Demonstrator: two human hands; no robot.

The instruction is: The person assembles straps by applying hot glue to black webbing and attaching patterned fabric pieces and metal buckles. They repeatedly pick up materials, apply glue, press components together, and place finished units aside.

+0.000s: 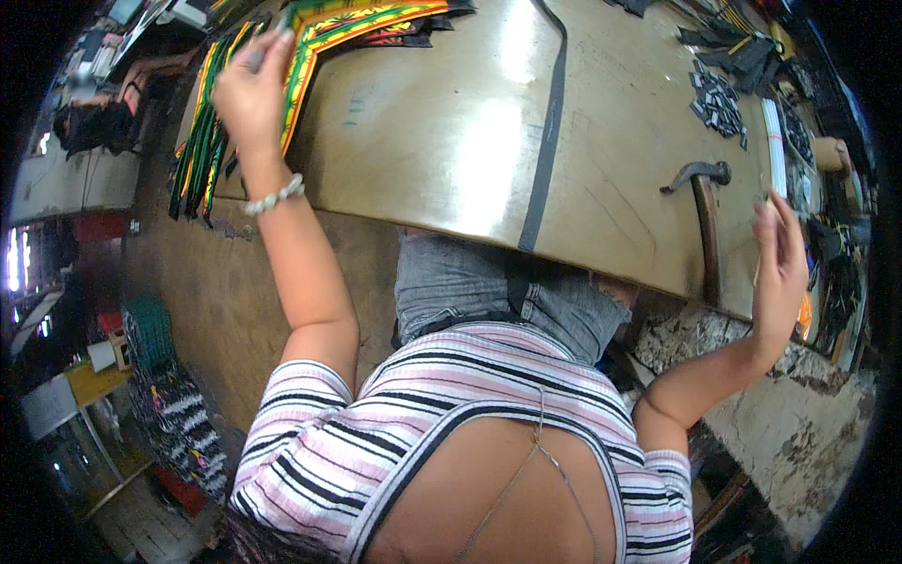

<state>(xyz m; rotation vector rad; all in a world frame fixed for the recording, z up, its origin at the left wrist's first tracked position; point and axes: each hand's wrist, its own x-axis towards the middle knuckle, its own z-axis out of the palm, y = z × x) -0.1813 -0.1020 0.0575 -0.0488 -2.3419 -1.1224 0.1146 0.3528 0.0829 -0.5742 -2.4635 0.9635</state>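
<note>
My left hand is raised at the far left of the table, over green, yellow and red patterned straps. Its fingers are pinched together; a small greyish thing may be between them, too blurred to name. Out at the right edge is my right hand, its fingers stretched out and apart, with nothing seen in them. The fingertips are close to the lower end of a bundle of thin white strips; whether they touch it I cannot tell. A single black strap runs across the table between my hands.
A hammer with a wooden handle lies left of my right hand. Beyond it are a pile of small dark pieces and bunched black straps. More patterned straps hang over the table's left edge. A green crate stands lower left.
</note>
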